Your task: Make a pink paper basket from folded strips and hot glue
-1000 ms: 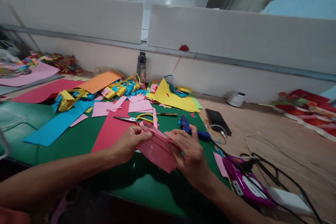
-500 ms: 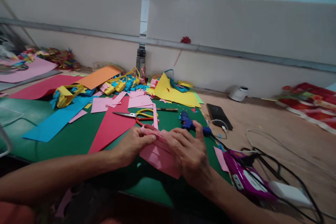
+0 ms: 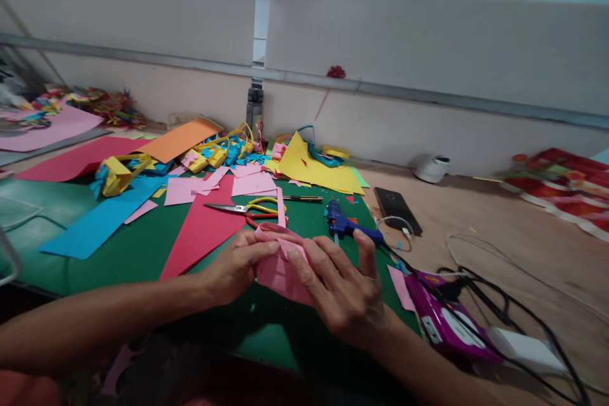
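Note:
Both hands hold a folded piece of pink paper [image 3: 280, 279] above the green mat [image 3: 214, 314]. My left hand [image 3: 238, 266] pinches its left side between thumb and fingers. On the right side, my right hand [image 3: 337, 285] grips it, thumb raised and fingers lying along the paper. The paper's upper edge is curled into a loop. Just beyond lie scissors [image 3: 245, 208] with yellow and red handles and a narrow pink strip [image 3: 280, 206]. A blue glue gun [image 3: 349, 226] rests beyond my right hand.
Coloured sheets, including red [image 3: 204, 228], blue [image 3: 102, 219] and yellow [image 3: 311, 168], lie across the mat. Small yellow and blue paper pieces [image 3: 233, 149] are heaped behind. To the right are a phone [image 3: 397, 209], a purple power strip [image 3: 447, 317] and loose black cables [image 3: 514, 304].
The pink paper's lower flap, which hung down before, has been folded up toward me and the loop at its top looks wider. My right hand has shifted slightly, its fingers further over the paper.

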A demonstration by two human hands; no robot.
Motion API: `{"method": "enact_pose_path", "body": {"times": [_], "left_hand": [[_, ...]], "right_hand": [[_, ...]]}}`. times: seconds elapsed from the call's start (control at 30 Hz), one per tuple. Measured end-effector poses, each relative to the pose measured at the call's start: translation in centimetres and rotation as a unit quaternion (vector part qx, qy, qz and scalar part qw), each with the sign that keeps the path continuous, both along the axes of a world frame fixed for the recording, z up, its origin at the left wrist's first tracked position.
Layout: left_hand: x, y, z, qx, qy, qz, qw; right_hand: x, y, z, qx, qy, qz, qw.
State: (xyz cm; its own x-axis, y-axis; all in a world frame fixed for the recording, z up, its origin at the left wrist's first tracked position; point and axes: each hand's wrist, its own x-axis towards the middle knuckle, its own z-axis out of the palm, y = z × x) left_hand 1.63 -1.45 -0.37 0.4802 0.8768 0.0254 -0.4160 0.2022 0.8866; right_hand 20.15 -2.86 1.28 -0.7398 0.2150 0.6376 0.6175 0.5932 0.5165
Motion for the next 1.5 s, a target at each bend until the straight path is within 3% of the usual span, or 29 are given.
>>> {"method": "enact_pose_path", "body": {"times": [0.1,0.2,0.4,0.57,0.77,0.93,1.07,1.17,1.27,1.33,1.4,1.5], "left_hand": [[0.1,0.0,0.2,0.036,0.003,0.018,0.999],[0.1,0.1,0.0,0.047,0.010,0.052,0.997],[-0.1,0.3,0.0,0.007,-0.014,0.052,0.999],[-0.1,0.3,0.3,-0.042,-0.022,0.068,0.997],[0.1,0.2,0.8,-0.056,-0.016,0.060,0.996],[-0.2,0.3,0.9,-0.063,-0.016,0.093,0.994],[-0.4,0.8,0.8,-0.077,-0.024,0.126,0.989],[-0.5,1.0,0.7,-0.080,-0.025,0.146,0.986],[-0.8,1.1,1.0,-0.072,-0.028,0.156,0.985],[-1.0,1.0,1.2,-0.066,-0.032,0.177,0.982],[-1.2,1.0,1.3,-0.061,-0.029,0.201,0.977],[-1.2,1.0,1.2,-0.067,-0.022,0.182,0.981]], "right_hand": [[-0.1,0.0,0.0,0.012,-0.002,-0.005,1.000],[-0.2,0.0,0.5,-0.040,0.014,-0.002,0.999],[-0.2,0.6,1.3,-0.143,0.157,0.030,0.977],[-0.1,0.9,0.9,-0.220,0.194,0.054,0.955],[0.0,1.4,0.7,-0.217,0.185,0.047,0.957],[-0.2,1.2,0.4,-0.204,0.188,0.050,0.959],[-0.1,1.2,0.1,-0.233,0.236,0.029,0.943],[0.0,1.5,-0.1,-0.330,0.345,-0.002,0.879],[-0.2,1.8,-0.4,-0.480,0.458,-0.002,0.748],[-0.6,1.8,-0.6,-0.565,0.504,0.042,0.651],[-1.1,1.6,-0.7,-0.622,0.523,0.097,0.575],[-1.5,1.5,-0.7,-0.663,0.535,0.099,0.513]]}}
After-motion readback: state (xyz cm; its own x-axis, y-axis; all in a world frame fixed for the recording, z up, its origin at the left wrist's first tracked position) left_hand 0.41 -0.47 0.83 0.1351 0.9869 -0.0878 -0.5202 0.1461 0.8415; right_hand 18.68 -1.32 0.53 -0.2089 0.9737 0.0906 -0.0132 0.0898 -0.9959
